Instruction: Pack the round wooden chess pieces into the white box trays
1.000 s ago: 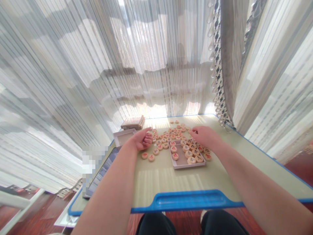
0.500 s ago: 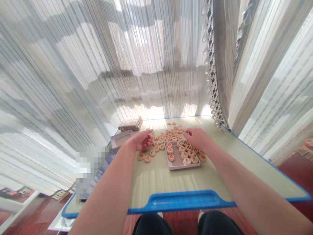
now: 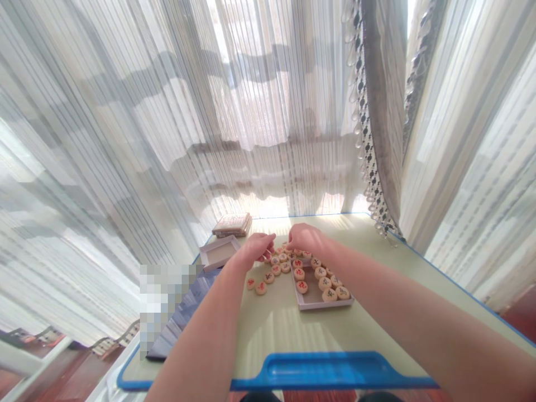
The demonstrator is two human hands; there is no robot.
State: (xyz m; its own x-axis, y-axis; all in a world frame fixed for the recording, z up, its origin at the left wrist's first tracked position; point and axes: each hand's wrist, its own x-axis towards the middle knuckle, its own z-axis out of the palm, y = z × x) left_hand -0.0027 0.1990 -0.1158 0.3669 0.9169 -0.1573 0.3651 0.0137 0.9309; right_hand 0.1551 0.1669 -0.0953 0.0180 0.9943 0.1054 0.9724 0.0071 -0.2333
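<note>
Round wooden Chinese chess pieces [image 3: 268,277] with red or black characters lie loose on the pale table [image 3: 268,329]. A shallow open box [image 3: 325,306] holds red pieces [image 3: 302,286] along its left side and black pieces [image 3: 330,294] on its right. Beyond the box, my right hand [image 3: 305,237] bends its closed fingertips down among the loose pieces; what they grip is hidden. Close by on the left, my left hand [image 3: 260,247] is over the pieces' left edge, fingers curled in and thumb forward. Whatever it may hold cannot be made out. My right forearm covers the area right of the box.
An empty box lid [image 3: 220,252] lies at the table's left edge, with a stack of flat boxes [image 3: 232,223] behind it. A dark bluish pleated object [image 3: 188,307] is by my left forearm. A blue tray-like rim [image 3: 330,365] borders the near edge; curtains [image 3: 268,111] hang beyond.
My right hand has moved left, from the box's far right corner to the loose pieces near my left hand. The view has tilted up slightly; my left hand remains over the pieces' left side.
</note>
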